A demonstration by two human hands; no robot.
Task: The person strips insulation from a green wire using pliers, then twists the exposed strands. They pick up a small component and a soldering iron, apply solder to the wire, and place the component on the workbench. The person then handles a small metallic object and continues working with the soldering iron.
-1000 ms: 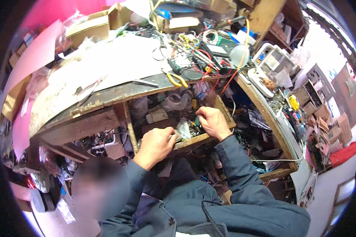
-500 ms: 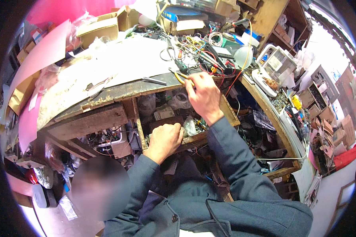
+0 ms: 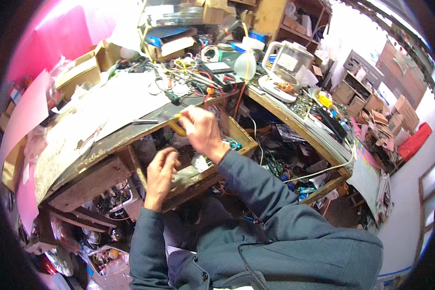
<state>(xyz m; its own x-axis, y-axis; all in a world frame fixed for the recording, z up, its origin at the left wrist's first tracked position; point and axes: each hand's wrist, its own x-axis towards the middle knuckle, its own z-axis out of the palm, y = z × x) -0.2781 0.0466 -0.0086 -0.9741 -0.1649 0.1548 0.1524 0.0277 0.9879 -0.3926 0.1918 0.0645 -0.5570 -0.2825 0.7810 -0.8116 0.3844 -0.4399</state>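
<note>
We have the pliers (image 3: 179,128) in the right hand (image 3: 205,133); yellow handle shows under the fingertips, grip closed around it; working end blurs out just left of the grip, so we can't tell whether its tips are apart or on anything; pliers sit about where the bench (image 3: 96,151) edge meets the open drawer (image 3: 240,135).

Left hand (image 3: 162,173) is near, left of that grip and closer to us, over the drawer; fingers curled, thumb and fingertips leaving a narrow gap at most; can't tell if something small is pinched there.

Status, our read: drawer open, pliers in hand, so the fetching side looks done; no workpiece shows between the hands, so any work with the tips looks not yet begun, or it's hidden from us; drawer contents look unsorted; clear bag (image 3: 199,162) lies in there, closer to us than the grip; teal piece (image 3: 234,144) is right of it, at the drawer's corner.

Slim tool (image 3: 145,121) lies on the bench, left of the grip, no hand on it; meter (image 3: 220,69) is beyond the grip, also untouched.
</note>
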